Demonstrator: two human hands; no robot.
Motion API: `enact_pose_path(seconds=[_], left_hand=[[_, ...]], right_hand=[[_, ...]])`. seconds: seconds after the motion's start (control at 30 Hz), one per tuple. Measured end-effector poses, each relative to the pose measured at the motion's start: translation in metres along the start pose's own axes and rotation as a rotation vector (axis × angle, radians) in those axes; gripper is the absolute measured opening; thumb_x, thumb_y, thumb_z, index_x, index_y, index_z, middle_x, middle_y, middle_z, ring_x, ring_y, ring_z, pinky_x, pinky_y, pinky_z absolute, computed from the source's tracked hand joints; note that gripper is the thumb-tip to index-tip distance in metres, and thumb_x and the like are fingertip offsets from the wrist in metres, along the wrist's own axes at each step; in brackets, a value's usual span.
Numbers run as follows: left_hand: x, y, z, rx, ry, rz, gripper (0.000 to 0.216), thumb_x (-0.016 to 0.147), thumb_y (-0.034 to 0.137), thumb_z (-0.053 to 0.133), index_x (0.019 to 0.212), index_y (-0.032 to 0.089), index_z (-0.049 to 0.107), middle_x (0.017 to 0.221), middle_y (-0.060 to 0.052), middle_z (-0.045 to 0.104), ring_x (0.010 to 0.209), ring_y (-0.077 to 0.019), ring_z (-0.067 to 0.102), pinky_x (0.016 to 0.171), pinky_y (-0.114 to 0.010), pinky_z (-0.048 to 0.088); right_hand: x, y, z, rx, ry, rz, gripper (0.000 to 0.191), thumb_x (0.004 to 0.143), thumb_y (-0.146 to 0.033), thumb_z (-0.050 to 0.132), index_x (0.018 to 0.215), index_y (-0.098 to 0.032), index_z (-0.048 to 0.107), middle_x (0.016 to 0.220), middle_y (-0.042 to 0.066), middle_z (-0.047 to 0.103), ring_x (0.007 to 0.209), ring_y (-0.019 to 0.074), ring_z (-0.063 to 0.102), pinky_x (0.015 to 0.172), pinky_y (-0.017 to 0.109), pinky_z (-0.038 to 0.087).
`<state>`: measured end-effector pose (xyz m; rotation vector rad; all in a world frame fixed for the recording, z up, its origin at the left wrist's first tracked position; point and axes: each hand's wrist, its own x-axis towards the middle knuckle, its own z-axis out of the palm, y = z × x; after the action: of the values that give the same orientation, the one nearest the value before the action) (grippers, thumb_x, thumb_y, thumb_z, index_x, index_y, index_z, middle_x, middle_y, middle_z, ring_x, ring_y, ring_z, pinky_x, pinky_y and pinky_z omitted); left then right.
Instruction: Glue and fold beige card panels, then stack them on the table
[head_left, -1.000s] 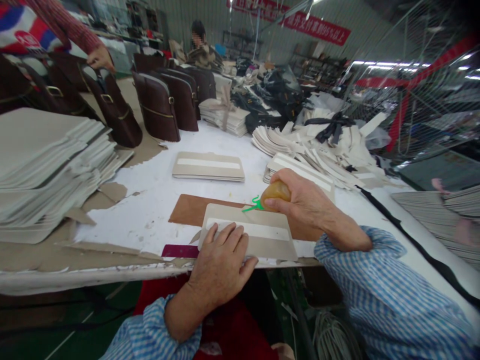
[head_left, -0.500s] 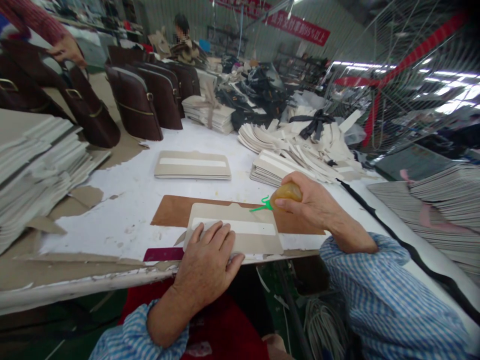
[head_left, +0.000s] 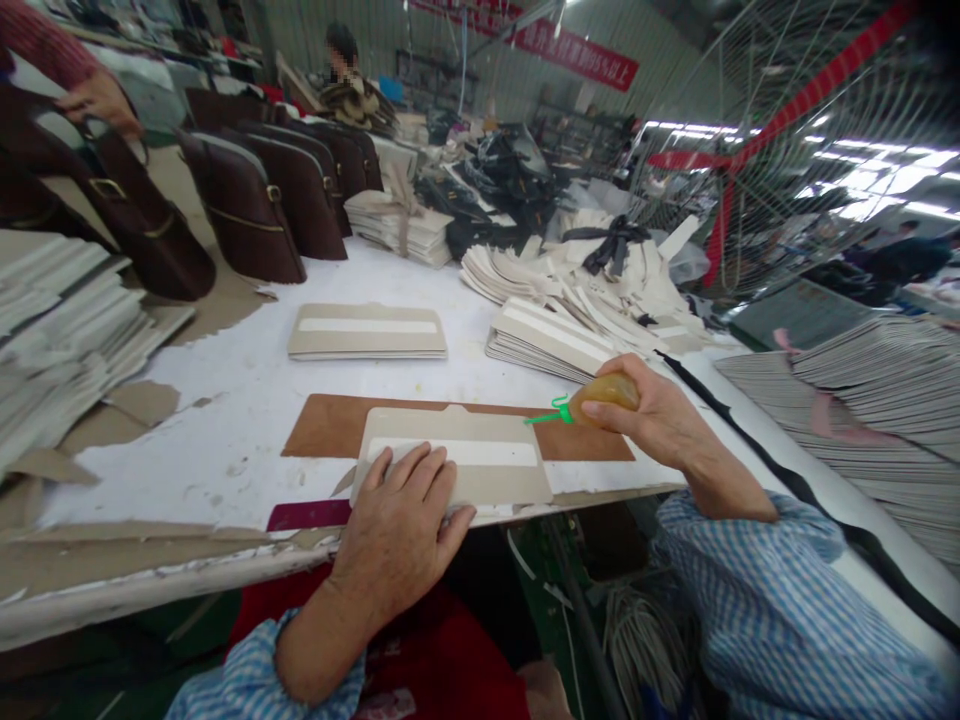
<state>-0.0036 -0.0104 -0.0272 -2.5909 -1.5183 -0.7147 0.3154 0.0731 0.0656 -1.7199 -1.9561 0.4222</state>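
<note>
My left hand (head_left: 405, 520) lies flat, fingers stretched out, on the near left part of a beige panel (head_left: 495, 481) with a white strip across it. My right hand (head_left: 652, 410) is wrapped round a glue bottle (head_left: 606, 398) with amber contents and a green nozzle. The nozzle tip points left, by the panel's upper right edge; whether it touches cannot be made out. Under the panel lies a brown board (head_left: 322, 425), showing on both sides. A dark magenta strip (head_left: 307, 515) lies at the table edge, left of the panel.
Beyond the board lie a small stack of beige panels (head_left: 367, 332) and a fanned stack (head_left: 547, 335). Brown bags (head_left: 247, 205) stand at the back left, where another person's hand (head_left: 101, 100) touches one. Piled sheets (head_left: 60, 340) flank the left; more sheets (head_left: 885, 400) and a fan (head_left: 731, 160) are right.
My right hand and the glue bottle have moved right, and the nozzle tip has shifted towards the panel's right end. My left hand stays on the panel. The whole view has shifted slightly.
</note>
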Motion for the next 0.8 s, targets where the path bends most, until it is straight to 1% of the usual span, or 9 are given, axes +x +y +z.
enact_pose_path(seconds=[0.23,0.33,0.4,0.5,0.57,0.6,0.67,0.73,0.8], left_hand=[[0.000,0.000,0.000,0.002,0.010,0.006,0.036,0.101,0.038,0.056,0.126,0.014,0.069,0.137,-0.013,0.071,0.132,-0.0363,0.062,0.114,-0.062,0.042],[0.000,0.000,0.001,0.016,0.027,0.007,0.036,0.101,0.038,0.056,0.125,0.014,0.069,0.137,-0.013,0.071,0.131,-0.0360,0.062,0.114,-0.061,0.042],[-0.001,-0.001,0.002,0.025,0.041,0.012,0.036,0.102,0.038,0.055,0.125,0.014,0.070,0.138,-0.013,0.071,0.130,-0.0354,0.063,0.114,-0.060,0.041],[-0.002,-0.003,0.006,0.048,0.056,0.031,0.037,0.102,0.038,0.055,0.125,0.014,0.071,0.137,-0.013,0.071,0.130,-0.0353,0.063,0.113,-0.060,0.041],[-0.003,-0.006,0.009,0.080,0.069,0.062,0.037,0.102,0.037,0.054,0.126,0.013,0.070,0.137,-0.014,0.071,0.130,-0.0365,0.062,0.112,-0.061,0.040],[-0.003,-0.008,0.010,0.098,0.083,0.083,0.038,0.102,0.036,0.053,0.126,0.013,0.070,0.136,-0.014,0.072,0.129,-0.0373,0.063,0.112,-0.061,0.039],[-0.002,-0.012,0.013,0.125,0.120,0.128,0.039,0.102,0.037,0.052,0.126,0.011,0.070,0.135,-0.016,0.072,0.127,-0.0389,0.063,0.110,-0.062,0.040],[-0.002,-0.016,0.015,0.136,0.151,0.164,0.041,0.102,0.038,0.051,0.125,0.010,0.071,0.133,-0.018,0.073,0.125,-0.0403,0.064,0.107,-0.062,0.040],[-0.001,-0.019,0.017,0.139,0.164,0.193,0.043,0.102,0.040,0.049,0.123,0.010,0.071,0.132,-0.018,0.073,0.124,-0.0413,0.064,0.106,-0.062,0.041]], right_hand=[[-0.005,0.011,-0.003,0.056,0.020,0.062,0.043,0.079,-0.056,0.078,0.104,-0.026,0.058,0.073,-0.002,0.062,0.065,0.0222,0.056,0.058,0.035,0.042],[-0.007,0.012,0.008,0.173,0.024,0.093,0.046,0.078,-0.052,0.081,0.107,-0.026,0.059,0.075,-0.002,0.063,0.067,0.0221,0.058,0.060,0.035,0.044],[-0.007,0.014,0.023,0.352,0.049,0.126,0.051,0.075,-0.049,0.087,0.111,-0.026,0.059,0.078,-0.002,0.065,0.071,0.0212,0.060,0.062,0.034,0.047],[-0.005,0.025,0.044,0.769,0.199,0.196,0.055,0.069,-0.051,0.093,0.109,-0.026,0.064,0.082,-0.002,0.068,0.070,0.0180,0.062,0.058,0.029,0.049],[-0.002,0.041,0.045,1.046,0.327,0.230,0.050,0.070,-0.055,0.090,0.103,-0.025,0.067,0.085,-0.001,0.070,0.069,0.0168,0.063,0.053,0.026,0.048],[0.000,0.051,0.041,1.163,0.386,0.241,0.047,0.072,-0.056,0.088,0.101,-0.025,0.068,0.087,0.000,0.072,0.070,0.0170,0.065,0.053,0.026,0.050],[0.001,0.076,0.025,1.323,0.489,0.275,0.041,0.079,-0.056,0.080,0.103,-0.024,0.070,0.092,0.002,0.074,0.078,0.0192,0.070,0.059,0.028,0.055],[-0.002,0.102,0.007,1.378,0.606,0.332,0.035,0.086,-0.054,0.072,0.105,-0.025,0.070,0.093,0.002,0.075,0.079,0.0187,0.071,0.059,0.028,0.056],[-0.005,0.126,-0.006,1.363,0.712,0.388,0.026,0.091,-0.048,0.068,0.103,-0.026,0.069,0.089,-0.001,0.074,0.070,0.0146,0.067,0.051,0.023,0.049]])
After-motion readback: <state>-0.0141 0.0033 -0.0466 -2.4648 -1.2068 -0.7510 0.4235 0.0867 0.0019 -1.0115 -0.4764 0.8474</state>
